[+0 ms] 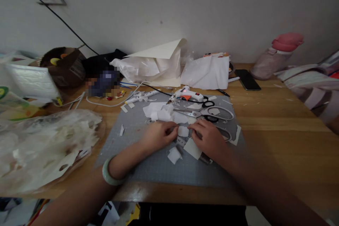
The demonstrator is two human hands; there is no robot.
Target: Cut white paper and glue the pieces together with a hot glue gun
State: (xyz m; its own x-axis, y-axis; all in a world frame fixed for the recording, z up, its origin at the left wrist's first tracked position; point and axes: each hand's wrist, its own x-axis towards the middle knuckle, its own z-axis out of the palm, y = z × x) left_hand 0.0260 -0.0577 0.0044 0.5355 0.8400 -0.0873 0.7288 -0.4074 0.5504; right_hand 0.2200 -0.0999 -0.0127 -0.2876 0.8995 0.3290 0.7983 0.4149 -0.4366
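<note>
While left hand [159, 135] and right hand [209, 137] fingers pinch the small white paper square [183, 131], the lit white glue gun [189, 95] at twelve o'clock could burn them.

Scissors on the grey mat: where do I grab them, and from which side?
Grip the scissors by the handle loops, coming from the right. They lie flat on the grey mat, blades pointing left into the paper scraps, loops at the right end, beyond the right hand, which pinches a small white piece with the left hand. The glue gun crowds the far side.
</note>
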